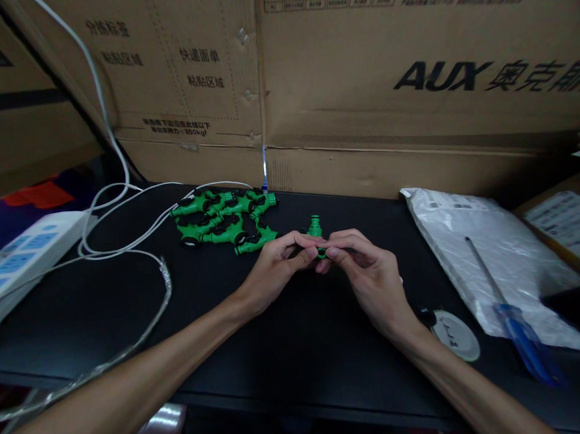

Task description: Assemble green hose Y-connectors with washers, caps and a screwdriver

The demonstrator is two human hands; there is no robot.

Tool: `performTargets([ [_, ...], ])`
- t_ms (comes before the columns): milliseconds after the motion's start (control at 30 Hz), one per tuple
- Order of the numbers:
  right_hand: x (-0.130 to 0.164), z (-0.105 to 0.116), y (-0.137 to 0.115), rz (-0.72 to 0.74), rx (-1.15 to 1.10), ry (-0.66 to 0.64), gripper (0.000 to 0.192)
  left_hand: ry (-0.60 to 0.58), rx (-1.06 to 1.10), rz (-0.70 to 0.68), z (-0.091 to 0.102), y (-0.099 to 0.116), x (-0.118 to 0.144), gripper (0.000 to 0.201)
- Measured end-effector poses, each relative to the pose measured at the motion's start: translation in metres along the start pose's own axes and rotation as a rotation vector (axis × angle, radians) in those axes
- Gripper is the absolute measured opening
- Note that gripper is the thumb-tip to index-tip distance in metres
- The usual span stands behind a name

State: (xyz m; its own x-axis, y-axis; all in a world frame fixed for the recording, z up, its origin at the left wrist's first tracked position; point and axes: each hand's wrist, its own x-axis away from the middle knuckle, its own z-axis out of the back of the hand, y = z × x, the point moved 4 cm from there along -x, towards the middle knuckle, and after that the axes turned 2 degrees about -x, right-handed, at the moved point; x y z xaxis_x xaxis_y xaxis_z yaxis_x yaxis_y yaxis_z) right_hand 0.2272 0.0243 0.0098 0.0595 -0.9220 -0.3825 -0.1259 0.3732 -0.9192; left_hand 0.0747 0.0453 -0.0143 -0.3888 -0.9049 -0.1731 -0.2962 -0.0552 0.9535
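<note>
My left hand (285, 259) and my right hand (363, 262) meet above the dark table. Thumbs and fingertips of both are pinched around a small green plastic hose fitting (322, 253), whose round end with a dark centre faces me. Just beyond the fingers rises a green ribbed nozzle (314, 226); whether it belongs to the held fitting is hidden by my fingers. To the left of my hands lies a cluster of several green Y-shaped hose connectors (227, 230) with black parts.
Large cardboard boxes (333, 111) stand along the back of the table (278, 353). On the left are a white power strip (34, 256) and loose white cables (111, 252). A blue-handled screwdriver (520, 334) rests on a silvery plastic bag (467, 253) at right, near a round pale disc (456, 336).
</note>
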Motion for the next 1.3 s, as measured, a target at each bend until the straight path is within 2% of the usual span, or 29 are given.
performTargets([
  [233, 0.000, -0.001, 0.002, -0.018, 0.062, -0.015, 0.011, 0.051, 0.029, 0.055, -0.002, 0.003, 0.001, 0.016],
  [500, 0.000, -0.004, 0.006, -0.061, -0.001, -0.033, 0.007, 0.068, 0.034, 0.061, -0.003, 0.002, 0.004, 0.014],
  [700, 0.000, -0.006, 0.007, -0.117, 0.013, -0.048, 0.003, 0.130, 0.043, 0.064, -0.006, 0.002, 0.005, 0.015],
  [900, 0.000, -0.009, 0.008, -0.123, -0.028, -0.050, 0.007, 0.181, 0.116, 0.055, -0.008, 0.004, 0.005, 0.011],
  [1033, 0.000, -0.009, 0.009, -0.119, -0.054, -0.040, 0.007, 0.210, 0.154, 0.061, -0.008, 0.005, 0.005, 0.028],
  [1300, 0.001, -0.009, 0.012, -0.151, -0.075, -0.080, 0.008, 0.217, 0.167, 0.065, -0.008, 0.002, 0.005, 0.023],
])
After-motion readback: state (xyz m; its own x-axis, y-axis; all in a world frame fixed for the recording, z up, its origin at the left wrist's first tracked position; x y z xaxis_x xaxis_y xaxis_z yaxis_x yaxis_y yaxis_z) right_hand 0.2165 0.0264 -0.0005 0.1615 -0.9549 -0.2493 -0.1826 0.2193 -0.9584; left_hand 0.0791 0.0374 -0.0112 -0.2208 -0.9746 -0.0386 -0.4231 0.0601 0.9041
